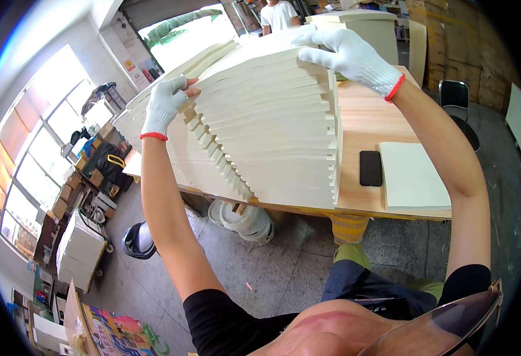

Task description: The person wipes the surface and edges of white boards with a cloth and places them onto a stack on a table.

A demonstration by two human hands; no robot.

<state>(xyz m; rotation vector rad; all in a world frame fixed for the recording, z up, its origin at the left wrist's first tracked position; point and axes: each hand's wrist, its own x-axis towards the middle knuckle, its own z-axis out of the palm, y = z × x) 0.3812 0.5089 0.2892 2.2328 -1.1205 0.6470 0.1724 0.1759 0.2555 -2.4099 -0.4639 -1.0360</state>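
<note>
I see a tall stack of cream-coloured boards (pixel 272 124) standing on the near part of a wooden table (pixel 361 124), fanned out so that each board's edge steps back from the one beside it, like a staircase on both the left and right flanks. My left hand (pixel 165 104), in a white knit glove with a red cuff, presses against the stepped left edge high on the stack, fingers curled narrowly onto the board ends. My right hand (pixel 346 53), gloved the same way, lies over the top right corner of the stack with its fingers spread fairly wide and laid flat on the uppermost boards. Both of my forearms rise bare from the lower edge of the view.

Just right of the stack, a black phone (pixel 371 168) lies flat on the table, and beside that, near the table's right end, rests a single flat cream sheet (pixel 412 175). Under the table's near edge I make out a white bucket (pixel 245 219) on the grey concrete floor. Beyond the table stands another pale stack (pixel 367 26), and a person in a white shirt (pixel 278 15) is near it. To the far left, windows (pixel 35 154) line the wall, with cardboard boxes (pixel 79 249) and clutter below them.
</note>
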